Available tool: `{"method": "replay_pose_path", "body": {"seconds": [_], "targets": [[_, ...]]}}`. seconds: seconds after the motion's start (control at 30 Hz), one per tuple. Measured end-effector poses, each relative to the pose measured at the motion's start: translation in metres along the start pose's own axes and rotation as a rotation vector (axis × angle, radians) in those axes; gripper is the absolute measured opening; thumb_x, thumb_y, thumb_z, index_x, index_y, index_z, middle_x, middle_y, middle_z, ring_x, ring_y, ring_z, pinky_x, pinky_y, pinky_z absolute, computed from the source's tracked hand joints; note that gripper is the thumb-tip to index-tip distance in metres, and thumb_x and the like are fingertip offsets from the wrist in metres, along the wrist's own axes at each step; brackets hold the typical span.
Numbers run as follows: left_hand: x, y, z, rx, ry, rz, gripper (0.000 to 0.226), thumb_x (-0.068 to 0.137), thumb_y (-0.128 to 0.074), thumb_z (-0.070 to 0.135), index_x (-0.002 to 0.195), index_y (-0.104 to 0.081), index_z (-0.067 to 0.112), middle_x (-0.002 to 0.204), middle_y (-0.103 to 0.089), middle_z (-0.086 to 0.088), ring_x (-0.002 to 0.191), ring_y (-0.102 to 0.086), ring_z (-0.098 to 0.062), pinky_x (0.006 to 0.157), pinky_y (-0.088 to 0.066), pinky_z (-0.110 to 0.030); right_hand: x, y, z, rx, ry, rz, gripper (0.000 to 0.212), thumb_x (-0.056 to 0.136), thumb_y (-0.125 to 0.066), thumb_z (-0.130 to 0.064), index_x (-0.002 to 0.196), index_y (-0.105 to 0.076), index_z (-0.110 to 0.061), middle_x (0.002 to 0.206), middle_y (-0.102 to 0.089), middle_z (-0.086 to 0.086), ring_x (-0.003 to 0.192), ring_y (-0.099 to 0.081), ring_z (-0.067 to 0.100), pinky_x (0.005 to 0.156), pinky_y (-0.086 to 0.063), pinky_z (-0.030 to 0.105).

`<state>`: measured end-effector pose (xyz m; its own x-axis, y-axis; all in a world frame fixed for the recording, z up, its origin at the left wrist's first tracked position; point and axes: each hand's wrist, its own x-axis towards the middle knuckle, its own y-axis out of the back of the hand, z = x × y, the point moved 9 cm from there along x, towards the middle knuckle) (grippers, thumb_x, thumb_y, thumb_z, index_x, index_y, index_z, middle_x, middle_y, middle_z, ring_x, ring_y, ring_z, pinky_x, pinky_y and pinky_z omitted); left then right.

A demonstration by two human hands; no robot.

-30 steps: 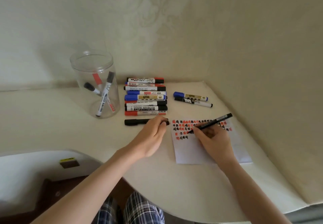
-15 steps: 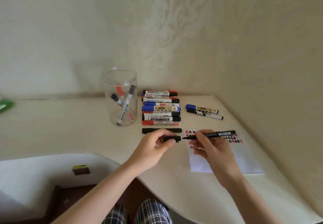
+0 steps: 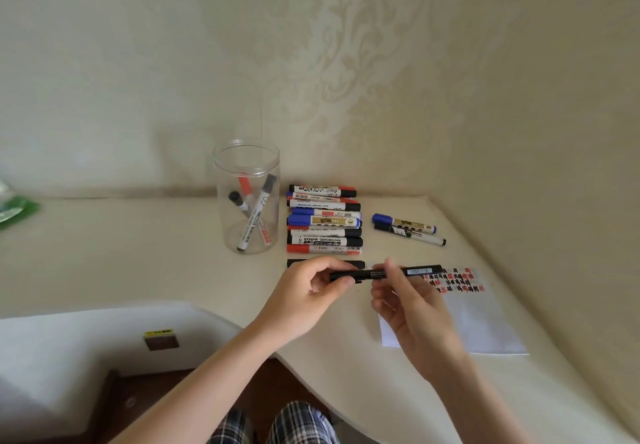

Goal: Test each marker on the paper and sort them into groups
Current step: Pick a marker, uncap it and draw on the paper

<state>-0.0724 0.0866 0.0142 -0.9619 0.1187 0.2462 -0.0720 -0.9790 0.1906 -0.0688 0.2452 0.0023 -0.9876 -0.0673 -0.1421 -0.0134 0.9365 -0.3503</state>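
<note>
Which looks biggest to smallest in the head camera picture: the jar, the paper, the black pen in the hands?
1. The paper covers the most picture, though it lies nearer the camera.
2. The clear jar, farther back.
3. The black pen, held by the left hand and the right hand: long, very thin.

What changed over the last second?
The right hand lifted the black pen off the paper and turned it level; the left hand raised the cap and pushed it onto the tip. The marker stack, the two markers apart and the jar stayed put.
</note>
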Motion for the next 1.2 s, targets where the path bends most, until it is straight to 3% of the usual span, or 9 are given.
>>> {"method": "replay_pose_path", "body": {"seconds": [0.2, 0.5, 0.63, 0.7, 0.8, 1.0, 1.2], "targets": [[-0.003, 0.007, 0.002, 0.06, -0.038, 0.039, 0.018, 0.089, -0.07, 0.009, 0.104, -0.073, 0.017, 0.104, -0.073, 0.004, 0.098, -0.068, -0.014, 0.09, -0.056, -0.039, 0.0, -0.002, 0.003, -0.13, 0.059, 0.002, 0.034, 0.08, -0.067, -0.032, 0.092, -0.074, -0.001, 0.072, -0.065, 0.011, 0.065, -0.058, 0.016, 0.065, -0.051, 0.027], [0.001, 0.027, 0.014, -0.03, 0.023, -0.069, 0.021, 0.087, -0.071, 0.007, 0.101, -0.073, 0.023, 0.103, -0.073, 0.01, 0.098, -0.068, -0.007, 0.085, -0.054, -0.021, 0.004, -0.004, -0.004, -0.108, -0.046, -0.029, 0.024, 0.073, -0.076, -0.03, 0.086, -0.069, -0.011, 0.068, -0.054, 0.004, 0.064, -0.051, 0.013, 0.059, -0.046, 0.025], [0.002, 0.061, 0.025, -0.126, -0.006, 0.114, 0.025, 0.086, -0.07, 0.004, 0.107, -0.063, 0.015, 0.079, -0.067, 0.007, 0.077, -0.067, -0.007, 0.073, -0.053, -0.02, 0.006, -0.018, -0.007, -0.267, 0.016, -0.086, 0.029, 0.072, -0.077, -0.028, 0.087, -0.069, -0.005, 0.075, -0.065, 0.009, 0.072, -0.061, 0.019, 0.072, -0.057, 0.031], [0.002, 0.077, 0.036, -0.167, -0.087, 0.262, 0.027, 0.087, -0.068, 0.001, 0.108, -0.06, 0.016, 0.082, -0.069, 0.007, 0.077, -0.067, -0.007, 0.072, -0.056, -0.022, 0.005, -0.041, -0.007, -0.356, 0.045, -0.146, 0.031, 0.073, -0.076, -0.029, 0.093, -0.071, -0.007, 0.083, -0.073, 0.009, 0.08, -0.068, 0.022, 0.08, -0.06, 0.036], [-0.001, 0.091, 0.051, -0.17, -0.183, 0.37, 0.036, 0.09, -0.064, 0.003, 0.116, -0.057, 0.027, 0.094, -0.072, 0.009, 0.087, -0.07, -0.01, 0.077, -0.058, -0.027, 0.007, -0.079, -0.011, -0.428, 0.102, -0.214, 0.026, 0.078, -0.072, -0.029, 0.096, -0.07, -0.011, 0.087, -0.075, 0.007, 0.084, -0.071, 0.02, 0.081, -0.06, 0.035], [-0.001, 0.138, 0.076, -0.115, -0.222, 0.515, 0.041, 0.09, -0.067, 0.005, 0.12, -0.056, 0.03, 0.089, -0.072, -0.007, 0.085, -0.07, -0.024, 0.077, -0.057, -0.031, 0.022, -0.142, -0.02, -0.375, 0.159, -0.251, 0.009, 0.091, -0.067, -0.019, 0.092, -0.069, -0.011, 0.08, -0.075, 0.007, 0.072, -0.066, 0.018, 0.079, -0.056, 0.038], [0.033, 0.214, 0.126, 0.129, -0.262, 0.632, 0.038, 0.09, -0.068, 0.01, 0.118, -0.055, 0.031, 0.09, -0.071, -0.007, 0.08, -0.071, -0.017, 0.079, -0.052, -0.018, 0.051, -0.131, -0.038, -0.832, 0.353, -0.186, 0.003, 0.091, -0.064, -0.037, 0.093, -0.066, -0.036, 0.088, -0.072, -0.014, 0.085, -0.068, 0.004, 0.079, -0.058, 0.026]]}}
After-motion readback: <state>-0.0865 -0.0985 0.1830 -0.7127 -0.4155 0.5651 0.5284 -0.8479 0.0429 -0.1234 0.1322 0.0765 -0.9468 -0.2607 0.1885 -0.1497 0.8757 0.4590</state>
